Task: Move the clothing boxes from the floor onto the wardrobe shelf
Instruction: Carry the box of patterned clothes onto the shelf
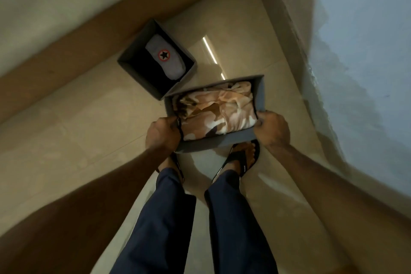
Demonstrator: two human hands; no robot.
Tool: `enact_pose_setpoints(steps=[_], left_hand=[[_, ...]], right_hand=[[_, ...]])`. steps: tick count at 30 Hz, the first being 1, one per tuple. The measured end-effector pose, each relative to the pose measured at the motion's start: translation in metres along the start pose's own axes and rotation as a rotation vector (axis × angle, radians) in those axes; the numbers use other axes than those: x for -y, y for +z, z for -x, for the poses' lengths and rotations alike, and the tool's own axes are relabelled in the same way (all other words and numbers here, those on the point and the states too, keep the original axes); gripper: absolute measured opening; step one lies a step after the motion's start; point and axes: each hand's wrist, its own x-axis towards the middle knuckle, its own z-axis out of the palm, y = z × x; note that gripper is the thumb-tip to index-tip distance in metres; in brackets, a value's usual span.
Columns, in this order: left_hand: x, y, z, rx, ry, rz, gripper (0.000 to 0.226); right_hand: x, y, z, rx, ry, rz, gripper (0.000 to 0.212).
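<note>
Head view looks straight down past dark blue trousers (169, 218) and sandalled feet (242, 159) on the tiled floor (77, 140). Just above the feet, the left hand (163, 133) at 9 o'clock and the right hand (272, 128) at 3 o'clock clamp the near corners of a grey box (213, 141) holding folded tan patterned clothing (216, 111). Farther off at 11 o'clock, a second grey box (136, 52) sits on the floor with a white star-badged garment (164, 59) inside.

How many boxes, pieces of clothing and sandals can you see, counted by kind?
Grey boxes: 2, one held, one on the floor
Clothing items: 2, camouflage garment, grey cap
Sandals: 2, and
Total: 6
</note>
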Motion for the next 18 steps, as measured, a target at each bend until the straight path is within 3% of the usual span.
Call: enact_pose_setpoints(steps=[3, 9, 18], left_hand=[[0.0, -0.032, 0.037, 0.028, 0.077, -0.098, 0.024], [-0.02, -0.113, 0.139, 0.035, 0.204, -0.144, 0.028], [-0.046, -0.233, 0.301, 0.011, 0.538, -0.235, 0.035]], right_hand=[[0.005, -0.021, 0.053, 0.053, 0.042, -0.074, 0.011], [0.025, -0.092, 0.18, 0.07, 0.113, -0.117, 0.017], [0.058, -0.186, 0.4, -0.112, 0.295, -0.37, 0.033]])
